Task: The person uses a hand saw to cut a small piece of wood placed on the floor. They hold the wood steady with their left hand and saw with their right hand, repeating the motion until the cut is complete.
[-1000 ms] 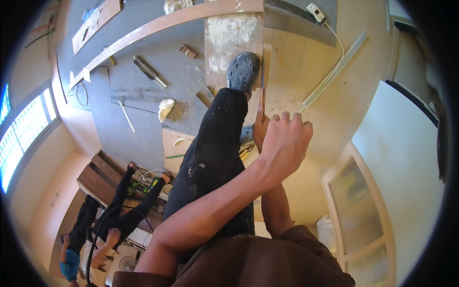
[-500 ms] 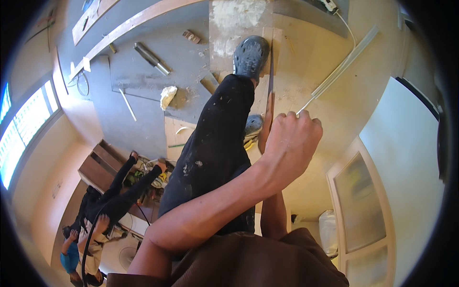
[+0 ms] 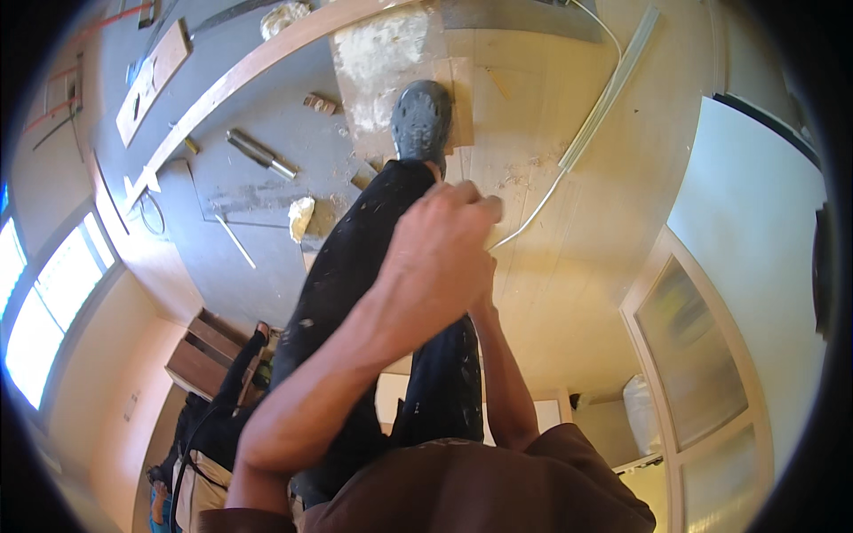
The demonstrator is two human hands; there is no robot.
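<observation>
My left hand (image 3: 435,244) is closed in a fist over my right thigh, its fingers blurred and turned away. Behind it, my right hand (image 3: 486,282) shows only in part, close to the left one, with its fingers hidden. Whatever lies between the two hands is out of sight. A grey clog (image 3: 422,115) on my outstretched foot presses on a thin wooden board (image 3: 461,107). Beside that lies a board smeared with white (image 3: 380,58).
Across the grey floor sheet lie a long wooden strip (image 3: 240,73), a metal cylinder (image 3: 258,153), a small block (image 3: 319,104) and a crumpled white lump (image 3: 300,218). A white cable (image 3: 540,210) meets pale strips (image 3: 613,93) at right. Another person (image 3: 210,435) is at lower left.
Both hands have shifted left and drawn together, with the left now covering most of the right. The long thin dark blade-like strip beside the clog has gone from sight. The view has turned.
</observation>
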